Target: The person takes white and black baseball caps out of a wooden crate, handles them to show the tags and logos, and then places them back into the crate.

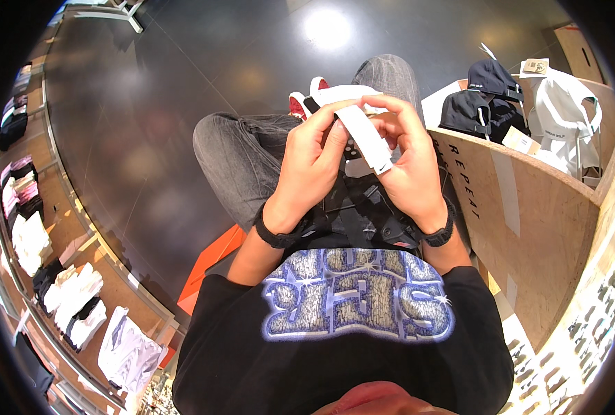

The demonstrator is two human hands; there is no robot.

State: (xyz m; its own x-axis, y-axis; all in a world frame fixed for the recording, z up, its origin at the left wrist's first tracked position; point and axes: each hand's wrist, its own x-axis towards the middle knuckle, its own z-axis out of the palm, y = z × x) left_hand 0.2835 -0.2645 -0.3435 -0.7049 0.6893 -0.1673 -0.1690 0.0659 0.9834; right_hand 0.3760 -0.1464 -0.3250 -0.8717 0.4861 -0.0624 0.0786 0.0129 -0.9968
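Over my lap I hold a white cap, seen partly, with its white strap [364, 136] running slantwise between my hands; a small black logo marks the strap's lower end. My left hand [312, 161] grips the left side, its thumb on the upper part of the strap. Curled around the right side, my right hand [408, 161] has its fingers bent over the top and its palm beside the strap's lower end. The inside of the white item is mostly hidden by my fingers.
A plywood bin [520, 192] at my right holds black caps [465, 111] and white caps [566, 106] with tags. Shelves [87, 228] of folded clothes stand at the left. An orange box [209, 270] lies by my left elbow.
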